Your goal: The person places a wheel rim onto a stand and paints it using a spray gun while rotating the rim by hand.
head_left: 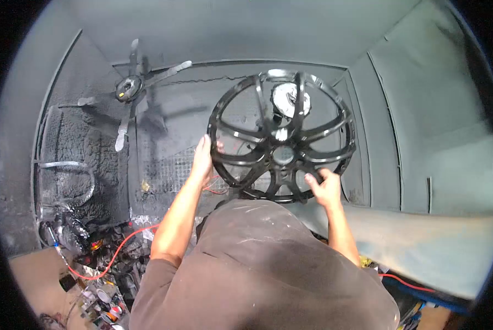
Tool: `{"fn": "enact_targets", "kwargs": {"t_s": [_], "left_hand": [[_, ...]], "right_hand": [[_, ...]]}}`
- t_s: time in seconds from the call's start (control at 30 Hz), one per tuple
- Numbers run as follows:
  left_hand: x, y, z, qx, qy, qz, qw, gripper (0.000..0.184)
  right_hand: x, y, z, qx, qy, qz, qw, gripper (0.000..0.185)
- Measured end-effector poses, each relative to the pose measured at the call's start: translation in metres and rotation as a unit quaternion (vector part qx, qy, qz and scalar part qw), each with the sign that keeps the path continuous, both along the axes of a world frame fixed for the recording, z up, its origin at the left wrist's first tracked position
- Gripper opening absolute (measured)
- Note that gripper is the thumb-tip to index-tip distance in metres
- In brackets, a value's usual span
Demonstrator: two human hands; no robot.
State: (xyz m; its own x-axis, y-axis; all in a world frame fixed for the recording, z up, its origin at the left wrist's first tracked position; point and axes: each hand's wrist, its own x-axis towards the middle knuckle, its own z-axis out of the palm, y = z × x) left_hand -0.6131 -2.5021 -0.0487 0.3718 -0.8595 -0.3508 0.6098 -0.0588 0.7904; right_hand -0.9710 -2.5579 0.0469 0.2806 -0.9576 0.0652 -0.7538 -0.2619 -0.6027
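A glossy black alloy wheel rim point(282, 135) with several spokes and a round centre hole is held up in front of my body, its spoked side facing me. My left hand point(203, 160) grips its left edge, thumb in front and some fingertips showing inside the rim. At the lower right, my right hand point(327, 188) is closed around the rim's edge, the thumb lying towards the spokes. Parts of both hands' fingers are hidden by the rim. Behind the upper spokes shows a silvery white round piece point(290, 99), partly covered by the rim.
A stand with several arms point(129, 88) is at the left, its tips pale. Dark-coated walls point(202, 33) enclose the space. A red hose point(117, 250) runs across clutter at lower left, near cans and containers point(106, 305). A pale surface point(422, 236) lies at right.
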Motion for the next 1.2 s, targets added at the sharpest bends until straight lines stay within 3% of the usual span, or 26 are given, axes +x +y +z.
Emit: {"fn": "enact_targets", "kwargs": {"t_s": [0.07,0.17,0.2,0.37,0.57,0.7,0.77,0.9,0.93,0.97,1.0,1.03,1.07,1.1,1.13,1.17,1.2], "left_hand": [[0.005,-0.043,0.02,-0.03,-0.21,-0.003,0.977,0.037],[0.0,-0.097,0.057,-0.028,-0.161,0.016,0.987,0.04],[-0.003,-0.114,0.064,-0.013,-0.143,0.032,0.989,0.041],[0.006,-0.162,0.06,0.025,-0.125,0.015,0.992,0.042],[0.005,-0.177,0.026,0.111,-0.103,0.019,0.988,0.043],[0.008,-0.183,0.024,0.136,-0.114,0.023,0.984,0.041],[0.008,-0.18,0.021,0.125,-0.132,0.022,0.983,0.042],[0.011,-0.179,0.007,0.156,-0.198,0.019,0.968,0.047],[0.009,-0.178,0.024,0.196,-0.272,0.008,0.942,0.056],[0.012,-0.176,0.007,0.165,-0.444,0.02,0.881,0.065],[0.016,-0.172,0.003,0.193,-0.388,-0.001,0.901,0.07],[0.02,-0.163,-0.025,0.223,-0.344,0.028,0.912,0.068],[0.02,-0.144,-0.013,0.188,-0.217,0.009,0.958,0.066],[0.03,-0.123,-0.041,0.112,-0.209,-0.008,0.971,0.063],[0.036,-0.098,-0.046,0.123,-0.205,-0.017,0.971,0.05],[0.043,-0.068,-0.057,0.157,-0.235,-0.011,0.959,0.041],[0.056,-0.03,-0.08,0.207,-0.432,-0.01,0.878,0.036]], "right_hand": [[-0.005,-0.056,0.001,-0.007,0.003,-0.011,1.0,0.044],[-0.001,-0.13,0.008,-0.031,-0.002,0.008,0.999,0.053],[0.0,-0.149,0.012,0.021,0.007,-0.016,1.0,0.056],[0.005,-0.199,0.002,0.13,-0.022,-0.032,0.991,0.064],[0.018,-0.211,-0.003,0.174,0.057,-0.037,0.982,0.066],[0.017,-0.22,-0.004,0.176,0.033,-0.023,0.984,0.062],[0.014,-0.22,-0.009,0.235,-0.017,-0.032,0.971,0.059],[0.013,-0.22,-0.013,0.238,-0.025,-0.018,0.971,0.056],[0.011,-0.22,-0.016,0.25,-0.043,-0.031,0.967,0.055],[0.009,-0.221,-0.014,0.23,-0.005,-0.016,0.973,0.052],[0.018,-0.216,-0.003,0.226,-0.026,-0.037,0.973,0.049],[0.015,-0.215,-0.013,0.22,-0.089,-0.048,0.97,0.047],[0.005,-0.22,-0.028,0.148,-0.077,-0.01,0.986,0.043],[-0.003,-0.224,-0.037,0.136,-0.056,-0.002,0.989,0.041],[-0.011,-0.225,-0.054,0.094,-0.089,0.009,0.992,0.04],[-0.016,-0.224,-0.064,0.064,-0.104,0.008,0.992,0.041],[-0.017,-0.221,-0.071,0.03,-0.119,-0.001,0.992,0.041]]}}
